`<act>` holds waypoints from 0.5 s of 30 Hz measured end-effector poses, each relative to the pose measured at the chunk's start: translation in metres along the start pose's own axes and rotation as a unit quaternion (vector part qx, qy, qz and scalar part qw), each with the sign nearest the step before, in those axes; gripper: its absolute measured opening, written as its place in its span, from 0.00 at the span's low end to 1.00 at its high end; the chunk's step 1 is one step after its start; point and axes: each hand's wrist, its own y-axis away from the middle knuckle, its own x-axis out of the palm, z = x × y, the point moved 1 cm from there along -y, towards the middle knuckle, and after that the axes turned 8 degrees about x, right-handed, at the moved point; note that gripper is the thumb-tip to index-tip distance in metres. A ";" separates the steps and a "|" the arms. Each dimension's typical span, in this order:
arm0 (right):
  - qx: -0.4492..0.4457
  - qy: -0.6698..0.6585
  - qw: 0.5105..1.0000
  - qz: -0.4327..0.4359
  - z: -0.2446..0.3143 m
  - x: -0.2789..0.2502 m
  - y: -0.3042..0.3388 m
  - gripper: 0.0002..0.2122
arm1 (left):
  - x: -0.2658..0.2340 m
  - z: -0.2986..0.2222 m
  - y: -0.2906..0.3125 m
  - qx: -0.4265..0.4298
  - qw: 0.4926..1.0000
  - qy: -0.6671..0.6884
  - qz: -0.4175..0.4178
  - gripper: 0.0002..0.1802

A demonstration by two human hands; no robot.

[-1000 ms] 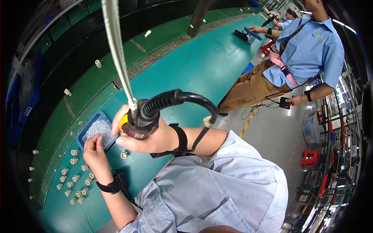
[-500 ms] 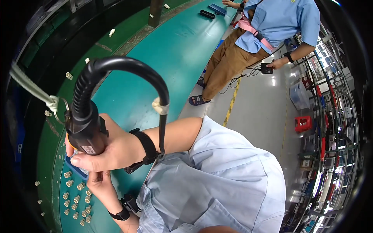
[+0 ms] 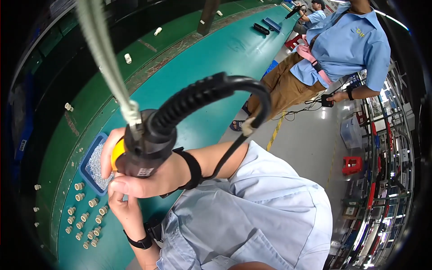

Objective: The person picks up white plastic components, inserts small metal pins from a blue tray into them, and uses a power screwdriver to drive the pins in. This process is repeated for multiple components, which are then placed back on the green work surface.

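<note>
My right hand (image 3: 157, 180) is wrapped round a black electric screwdriver (image 3: 146, 153) with a yellow band. A pale cord (image 3: 110, 67) is tied to the screwdriver's top, and a thick black cable (image 3: 202, 92) curves away from it. Just below, my left hand (image 3: 126, 209) has its fingers pinched together under the tool; whatever they hold is hidden by my right hand. Beside both hands lies a blue tray (image 3: 83, 168) of small silvery pieces (image 3: 93, 164), possibly screws. Several cream cylindrical fittings (image 3: 93, 202) stand on the green bench near my left hand.
The green bench top (image 3: 189, 90) runs away to the upper right, with a black object (image 3: 261, 29) and a blue one (image 3: 272, 24) on it. White pieces (image 3: 128, 58) lie along the green strip beyond. A co-worker (image 3: 337, 58) stands at the bench; shelving lines the right side.
The screwdriver and my right hand have shifted right and tilted in the view, uncovering more of the blue tray. My left hand stays pinched beneath. The view has turned, showing another person farther off.
</note>
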 end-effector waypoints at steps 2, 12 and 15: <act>-0.028 -0.047 0.998 -0.004 -0.004 0.002 -0.007 0.09 | -0.002 -0.009 -0.002 -0.035 0.999 -0.024 -0.034 0.08; -0.003 0.171 0.985 -0.013 0.033 -0.036 -0.007 0.09 | 0.010 -0.050 -0.040 0.003 0.996 -0.066 0.054 0.26; 0.001 0.159 0.987 -0.018 0.016 -0.036 -0.016 0.08 | 0.007 -0.043 -0.035 -0.041 0.992 -0.083 0.089 0.29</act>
